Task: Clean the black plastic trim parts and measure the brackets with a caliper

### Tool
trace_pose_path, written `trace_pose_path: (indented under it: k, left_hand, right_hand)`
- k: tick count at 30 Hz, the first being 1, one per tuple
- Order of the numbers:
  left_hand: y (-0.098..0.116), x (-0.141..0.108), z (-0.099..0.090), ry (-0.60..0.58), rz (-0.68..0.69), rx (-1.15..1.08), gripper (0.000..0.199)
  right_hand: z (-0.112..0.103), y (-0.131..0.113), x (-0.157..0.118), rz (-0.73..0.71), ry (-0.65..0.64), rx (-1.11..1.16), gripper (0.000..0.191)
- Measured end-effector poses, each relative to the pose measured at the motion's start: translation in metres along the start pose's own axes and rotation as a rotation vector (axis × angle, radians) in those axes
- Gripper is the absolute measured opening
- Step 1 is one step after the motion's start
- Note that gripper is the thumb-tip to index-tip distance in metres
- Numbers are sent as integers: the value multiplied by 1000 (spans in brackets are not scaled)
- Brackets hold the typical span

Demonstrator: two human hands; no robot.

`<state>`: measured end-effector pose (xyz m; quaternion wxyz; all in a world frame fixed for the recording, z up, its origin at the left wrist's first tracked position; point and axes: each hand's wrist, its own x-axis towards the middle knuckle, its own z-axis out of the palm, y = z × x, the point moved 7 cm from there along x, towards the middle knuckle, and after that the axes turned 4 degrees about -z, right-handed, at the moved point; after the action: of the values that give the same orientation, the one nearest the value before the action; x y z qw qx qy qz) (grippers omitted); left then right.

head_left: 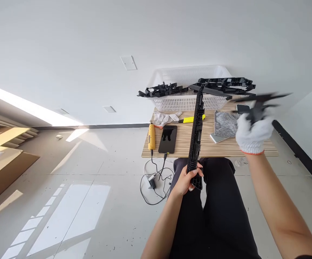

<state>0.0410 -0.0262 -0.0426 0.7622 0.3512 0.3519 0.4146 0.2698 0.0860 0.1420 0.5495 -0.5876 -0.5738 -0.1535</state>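
Note:
My bare left hand (184,180) grips the lower end of a long black ribbed plastic part (196,133). The part stands nearly upright over the table edge and my lap, its far tip overlapping the basket. At the right, my right hand (253,135) wears a white knit glove with an orange cuff. Its fingers are closed round a dark branching plastic piece (258,108), smeared by motion, so its exact shape cannot be made out. A grey cloth (226,123) lies just left of the glove.
A white plastic basket (182,104) bears several black plastic parts (226,84). On the slatted table (207,149) lie a yellow tool (151,136), a black tablet (168,139), a white glove (166,118) and a yellow-handled cutter (189,119). Cables (156,194) trail on the floor.

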Motion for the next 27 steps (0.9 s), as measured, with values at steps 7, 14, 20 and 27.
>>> trace_pose_path:
  k: [7, 14, 20, 27]
  left_hand:
    - [1, 2, 0, 43, 46, 23, 46]
    - [3, 5, 5, 95, 68, -12, 45]
    - [3, 4, 0, 135, 115, -41, 45]
    - [3, 5, 0, 172, 124, -13, 44]
  right_hand:
    - [15, 19, -58, 135, -351, -243, 45]
    - [64, -12, -59, 32, -847, -300, 43]
    - [84, -10, -64, -47, -688, -294, 56]
    - [72, 15, -77, 168, -340, -262, 67]
